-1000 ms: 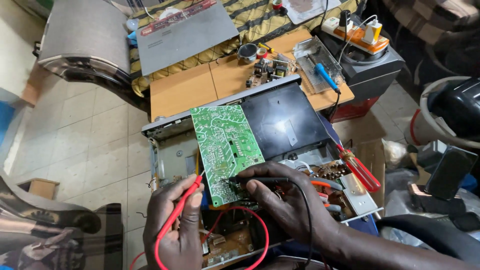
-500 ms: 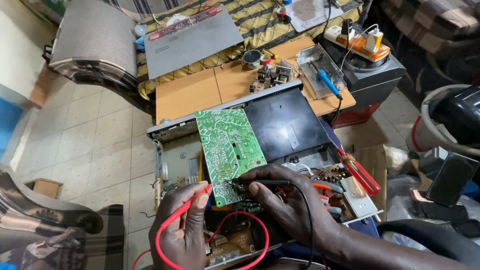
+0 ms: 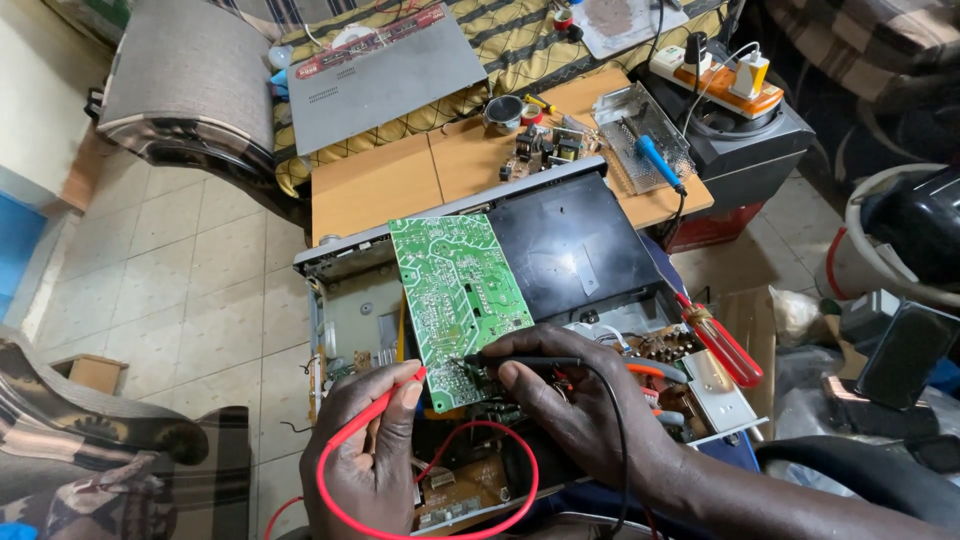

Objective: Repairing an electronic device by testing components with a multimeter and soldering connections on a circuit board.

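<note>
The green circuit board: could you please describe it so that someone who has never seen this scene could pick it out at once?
Find the opened metal chassis in front of the low wooden table. Lying tilted across its middle, beside a black panel, is the green circuit board, solder side up. It is the only bright green board, and the left hand with the red probe and the right hand with the black probe meet at its near edge.

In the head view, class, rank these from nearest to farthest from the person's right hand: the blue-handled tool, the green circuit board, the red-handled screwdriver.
1. green circuit board: just beyond the right hand, under its probe tip.
2. red-handled screwdriver: off to the right, on the open case.
3. blue-handled tool: far back, on the wooden table.
</note>
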